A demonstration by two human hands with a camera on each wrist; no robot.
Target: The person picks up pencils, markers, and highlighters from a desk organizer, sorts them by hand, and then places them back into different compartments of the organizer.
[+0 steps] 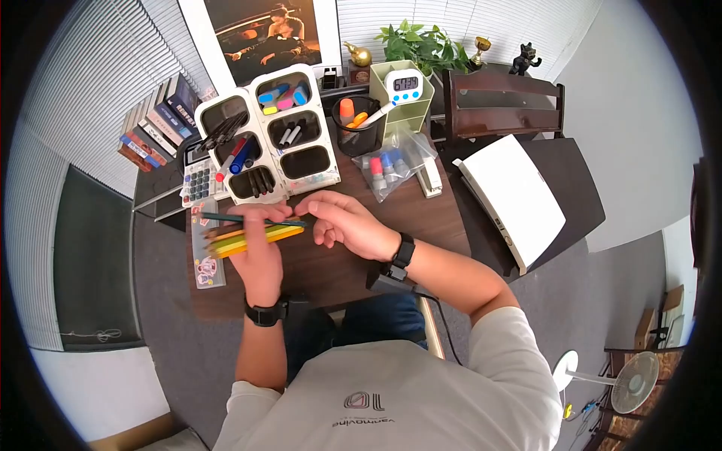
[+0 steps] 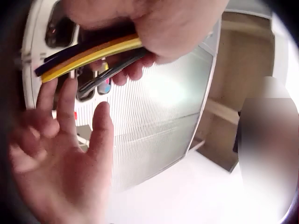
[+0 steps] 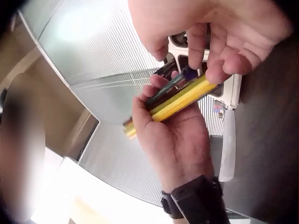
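My left hand [image 1: 257,259] holds a bundle of several coloured pencils [image 1: 282,234] across its palm, with yellow, brown and dark green ones showing. The thumb lies over the bundle in the head view. In the right wrist view the yellow pencils [image 3: 182,103] lie along the fingers, their far tips past the edge of the left hand. My right hand [image 1: 353,225] is at the pencils' other end, fingers loosely bent and spread apart. Its fingertips [image 2: 48,88] are right at the pencil ends in the left wrist view.
Behind the hands stands a white organizer [image 1: 308,183] with pens and markers in compartments. Around it are a calculator [image 1: 199,183], a mesh pen cup [image 1: 357,143], a green holder [image 1: 414,120] with a timer [image 1: 406,85], a bag of markers [image 1: 387,165] and a stapler [image 1: 429,178].
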